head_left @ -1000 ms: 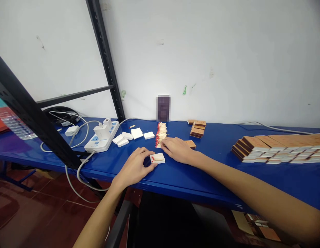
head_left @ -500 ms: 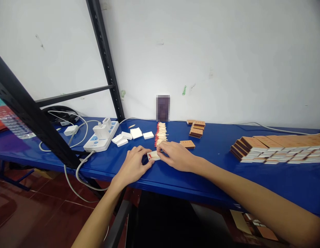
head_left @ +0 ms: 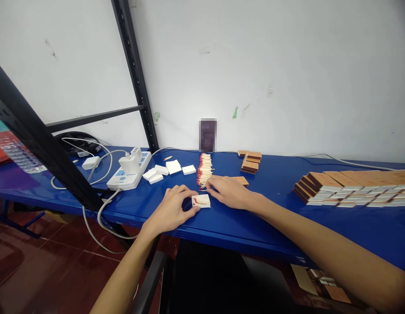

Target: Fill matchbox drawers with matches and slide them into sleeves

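Note:
A small white matchbox tray (head_left: 201, 201) with a few red-tipped matches in it lies on the blue table (head_left: 274, 218). My left hand (head_left: 171, 209) curls against the tray's left side, fingertips touching it. My right hand (head_left: 229, 191) rests palm down just right of the tray, its fingertips at the near end of a pile of red-tipped matches (head_left: 205, 168). A brown matchbox sleeve (head_left: 241, 180) lies behind my right hand.
Several empty white trays (head_left: 166, 170) lie left of the match pile, beside a white power strip (head_left: 129, 169) with cables. A small stack of brown sleeves (head_left: 250, 162) sits at the back, rows of filled boxes (head_left: 352, 187) at right. A black rack post (head_left: 137, 78) stands at left.
My right hand went from the match pile to the tray and has moved back to the pile's near end. The left hand has stayed at the tray.

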Demonstrator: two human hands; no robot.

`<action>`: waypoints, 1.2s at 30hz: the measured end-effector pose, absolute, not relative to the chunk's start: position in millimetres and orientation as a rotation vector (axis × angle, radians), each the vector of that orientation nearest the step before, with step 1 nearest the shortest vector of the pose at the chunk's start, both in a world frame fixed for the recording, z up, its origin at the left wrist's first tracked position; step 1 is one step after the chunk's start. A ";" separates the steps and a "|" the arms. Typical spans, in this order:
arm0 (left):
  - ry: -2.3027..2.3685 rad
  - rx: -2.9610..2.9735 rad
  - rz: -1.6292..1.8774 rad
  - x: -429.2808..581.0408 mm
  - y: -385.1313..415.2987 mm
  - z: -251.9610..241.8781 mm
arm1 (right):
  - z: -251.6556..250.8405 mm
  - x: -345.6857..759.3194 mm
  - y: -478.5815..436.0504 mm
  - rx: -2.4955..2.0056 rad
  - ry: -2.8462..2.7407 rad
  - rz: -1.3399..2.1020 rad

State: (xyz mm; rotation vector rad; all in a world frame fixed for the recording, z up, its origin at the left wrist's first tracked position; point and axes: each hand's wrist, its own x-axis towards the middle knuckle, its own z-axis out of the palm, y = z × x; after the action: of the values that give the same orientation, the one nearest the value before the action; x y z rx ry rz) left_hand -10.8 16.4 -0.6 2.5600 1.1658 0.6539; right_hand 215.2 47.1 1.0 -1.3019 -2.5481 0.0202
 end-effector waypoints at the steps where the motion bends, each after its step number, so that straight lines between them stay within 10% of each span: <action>1: 1.171 2.560 0.653 -10.8 16.5 -0.8 | 2.2 214.5 46.3 -1.305 -2.555 0.006; 36: 1.209 2.548 0.660 -11.3 18.6 -2.0 | 5.7 205.0 35.5 -1.089 -2.325 0.170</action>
State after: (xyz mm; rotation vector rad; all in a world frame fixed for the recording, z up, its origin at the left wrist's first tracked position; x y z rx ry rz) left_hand -11.3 18.6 -2.0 2.5476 1.2086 0.6604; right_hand 205.0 35.5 5.7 -1.0895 -2.3254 0.1705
